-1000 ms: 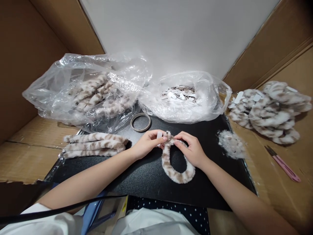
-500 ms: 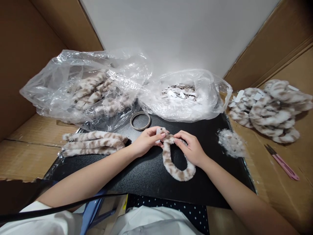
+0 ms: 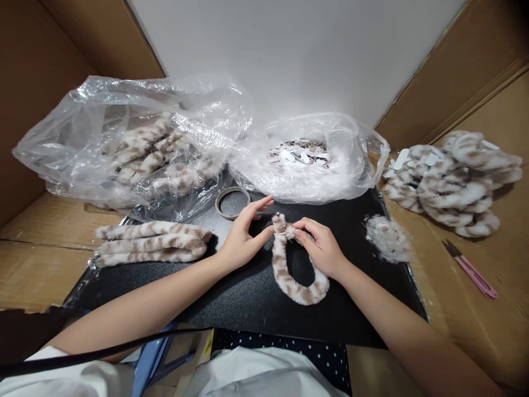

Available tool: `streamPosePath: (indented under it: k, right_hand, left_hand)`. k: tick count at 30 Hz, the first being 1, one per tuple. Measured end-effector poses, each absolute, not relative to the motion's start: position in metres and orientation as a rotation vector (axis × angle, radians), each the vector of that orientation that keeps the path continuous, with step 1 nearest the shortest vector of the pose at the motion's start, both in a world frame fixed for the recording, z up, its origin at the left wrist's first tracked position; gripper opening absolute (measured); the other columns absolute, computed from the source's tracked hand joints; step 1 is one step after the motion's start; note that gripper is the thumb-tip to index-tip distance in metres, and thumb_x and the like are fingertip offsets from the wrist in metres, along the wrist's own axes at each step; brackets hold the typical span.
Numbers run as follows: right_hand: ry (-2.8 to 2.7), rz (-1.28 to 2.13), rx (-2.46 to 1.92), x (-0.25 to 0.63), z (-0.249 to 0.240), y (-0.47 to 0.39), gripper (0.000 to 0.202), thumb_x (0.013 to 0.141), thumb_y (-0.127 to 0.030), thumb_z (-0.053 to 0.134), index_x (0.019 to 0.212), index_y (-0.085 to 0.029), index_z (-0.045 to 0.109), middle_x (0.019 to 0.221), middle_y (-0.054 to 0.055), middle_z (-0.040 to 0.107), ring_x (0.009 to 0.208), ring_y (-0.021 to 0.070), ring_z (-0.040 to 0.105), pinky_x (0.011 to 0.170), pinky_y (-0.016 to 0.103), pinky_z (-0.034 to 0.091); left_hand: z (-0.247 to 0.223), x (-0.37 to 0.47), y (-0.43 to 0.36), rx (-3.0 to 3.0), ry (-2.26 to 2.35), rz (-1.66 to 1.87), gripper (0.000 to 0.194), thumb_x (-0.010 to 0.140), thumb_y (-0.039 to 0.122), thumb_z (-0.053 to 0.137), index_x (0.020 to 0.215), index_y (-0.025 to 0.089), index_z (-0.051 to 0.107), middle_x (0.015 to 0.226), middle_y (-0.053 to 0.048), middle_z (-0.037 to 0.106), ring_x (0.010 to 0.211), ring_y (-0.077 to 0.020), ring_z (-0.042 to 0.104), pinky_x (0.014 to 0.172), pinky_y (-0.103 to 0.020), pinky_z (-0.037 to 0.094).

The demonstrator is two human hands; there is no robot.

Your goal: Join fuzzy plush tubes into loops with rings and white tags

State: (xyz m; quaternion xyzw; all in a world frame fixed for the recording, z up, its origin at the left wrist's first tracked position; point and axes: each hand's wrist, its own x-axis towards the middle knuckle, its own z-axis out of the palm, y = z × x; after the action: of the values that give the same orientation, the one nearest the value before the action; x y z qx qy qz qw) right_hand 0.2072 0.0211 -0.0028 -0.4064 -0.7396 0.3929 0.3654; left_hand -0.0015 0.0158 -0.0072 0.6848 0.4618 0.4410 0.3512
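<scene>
A fuzzy white-and-brown plush strap [image 3: 285, 273], bent into a loop, lies on the black tabletop. My right hand [image 3: 320, 245] pinches one side of it near the top, where the two ends meet. A small metal piece [image 3: 278, 215] shows at the upper tip. My left hand [image 3: 243, 237] is open just left of that tip, fingers spread and pointing away from me; its thumb is close to the plush, and whether it touches I cannot tell. Folded plush straps [image 3: 152, 242] lie to the left of my left hand.
Behind are a plastic bag of plush straps [image 3: 144, 149] and a bag of metal clips with white tags [image 3: 301, 151]. A tape ring [image 3: 218, 204] sits before them. Rightward are a fluff clump [image 3: 388, 238], a plush pile [image 3: 454, 187] and pink-handled snips [image 3: 471, 270].
My left hand has let go of the strap's tip and spread its fingers. The white tag seen at the tip before is no longer visible. My right hand keeps its pinch.
</scene>
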Motion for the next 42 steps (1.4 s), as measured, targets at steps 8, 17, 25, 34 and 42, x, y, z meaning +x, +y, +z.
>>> streamPosePath:
  k: [8, 17, 25, 34, 42]
  right_hand:
    - [-1.916, 1.003, -1.037, 0.207, -0.004, 0.021, 0.012, 0.093, -0.021, 0.053, 0.087, -0.019, 0.063, 0.081, 0.002, 0.063, 0.078, 0.0152, 0.059, 0.073, 0.027, 0.043]
    - [-1.927, 1.008, -1.035, 0.207, -0.001, 0.02, 0.013, 0.093, -0.022, 0.054, 0.085, -0.019, 0.064, 0.079, 0.002, 0.063, 0.075, 0.0158, 0.059, 0.071, 0.028, 0.045]
    - [-1.922, 1.008, -1.039, 0.207, -0.002, 0.02, 0.013, 0.093, -0.022, 0.053, 0.085, -0.019, 0.064, 0.08, 0.002, 0.064, 0.076, 0.0161, 0.06, 0.072, 0.028, 0.045]
    - [-1.922, 1.012, -1.042, 0.207, -0.002, 0.02, 0.013, 0.093, -0.022, 0.053, 0.086, -0.019, 0.064, 0.08, 0.002, 0.064, 0.078, 0.0161, 0.06, 0.073, 0.028, 0.045]
    - [-1.931, 1.002, -1.039, 0.207, -0.002, 0.021, 0.013, 0.093, -0.022, 0.054, 0.085, -0.019, 0.064, 0.079, 0.002, 0.063, 0.076, 0.0156, 0.059, 0.072, 0.027, 0.045]
  left_hand:
    - [0.001, 0.0, 0.011, 1.957, 1.17, 1.113, 0.03, 0.091, 0.024, 0.059, 0.121, 0.022, 0.064, 0.105, -0.007, 0.069, 0.101, -0.0203, 0.058, 0.094, -0.037, 0.045]
    - [0.002, 0.0, 0.012, 1.793, 1.181, 1.141, 0.019, 0.087, 0.03, 0.064, 0.102, 0.021, 0.07, 0.095, -0.005, 0.071, 0.091, -0.0189, 0.062, 0.086, -0.033, 0.047]
    - [0.002, 0.003, 0.01, 1.738, 1.21, 1.193, 0.019, 0.084, 0.025, 0.067, 0.103, 0.019, 0.066, 0.095, -0.004, 0.07, 0.087, -0.0155, 0.063, 0.082, -0.028, 0.048]
    - [0.004, 0.002, 0.011, 1.73, 1.25, 1.163, 0.014, 0.081, 0.029, 0.071, 0.092, 0.02, 0.073, 0.085, -0.004, 0.073, 0.078, -0.0161, 0.062, 0.073, -0.028, 0.049]
    - [0.004, 0.002, 0.012, 1.743, 1.27, 1.149, 0.013, 0.082, 0.031, 0.07, 0.086, 0.02, 0.076, 0.08, -0.005, 0.072, 0.077, -0.0185, 0.061, 0.07, -0.031, 0.047]
